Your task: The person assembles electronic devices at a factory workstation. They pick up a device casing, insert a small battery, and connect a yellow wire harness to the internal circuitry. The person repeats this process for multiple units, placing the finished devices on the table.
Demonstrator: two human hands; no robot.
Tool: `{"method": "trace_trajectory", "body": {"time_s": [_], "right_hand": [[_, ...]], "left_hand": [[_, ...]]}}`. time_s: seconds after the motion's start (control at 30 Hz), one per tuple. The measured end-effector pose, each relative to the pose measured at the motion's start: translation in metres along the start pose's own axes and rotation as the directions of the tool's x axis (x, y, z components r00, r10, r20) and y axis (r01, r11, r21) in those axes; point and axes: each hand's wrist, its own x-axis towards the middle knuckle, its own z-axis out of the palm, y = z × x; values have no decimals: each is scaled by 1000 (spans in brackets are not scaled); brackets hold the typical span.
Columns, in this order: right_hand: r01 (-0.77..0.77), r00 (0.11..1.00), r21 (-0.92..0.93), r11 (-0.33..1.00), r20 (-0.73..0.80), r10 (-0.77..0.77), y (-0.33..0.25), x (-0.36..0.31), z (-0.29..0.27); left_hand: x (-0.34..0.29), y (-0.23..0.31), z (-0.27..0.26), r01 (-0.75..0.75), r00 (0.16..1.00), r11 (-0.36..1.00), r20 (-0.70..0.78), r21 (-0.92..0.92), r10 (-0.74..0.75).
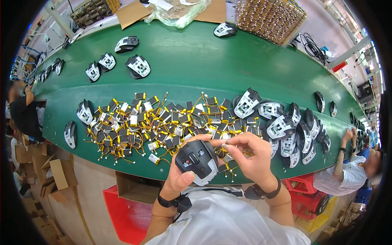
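Observation:
My left hand (176, 178) is closed round a black and light-grey computer mouse (197, 160), held just above the table's near edge. The mouse is tilted, with its black panel and small square openings showing. At its right side my right hand (254, 158) makes a pinch with thumb and forefinger; what lies between the fingertips is too small to name. Just beyond both hands spreads a heap of small battery packs (134, 119) with yellow tape, thin wires and white plugs. To the right of my right hand several open mouse bodies (281, 127) lie piled together.
More mouse bodies (138, 66) lie across the green table (183, 57). A stack of brown trays (269, 20) and cardboard (212, 12) stand at the far side. Below the near edge is a red crate (116, 212). Other people (347, 175) sit at right and left.

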Motion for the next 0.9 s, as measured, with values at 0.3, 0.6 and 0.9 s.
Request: {"method": "trace_trajectory", "body": {"time_s": [0.3, 0.6, 0.9], "right_hand": [[66, 981, -56, 996, 186, -54, -9, -4, -6], [501, 838, -269, 823, 389, -383, -11, 1, 1], [721, 678, -328, 610, 517, -523, -17, 12, -4]], "left_hand": [[18, -2, -10, -65, 998, 993, -10, -101, 65], [24, -3, -9, 26, 994, 980, -102, -197, -47], [24, -3, -6, 27, 979, 987, -195, -160, -59]]}}
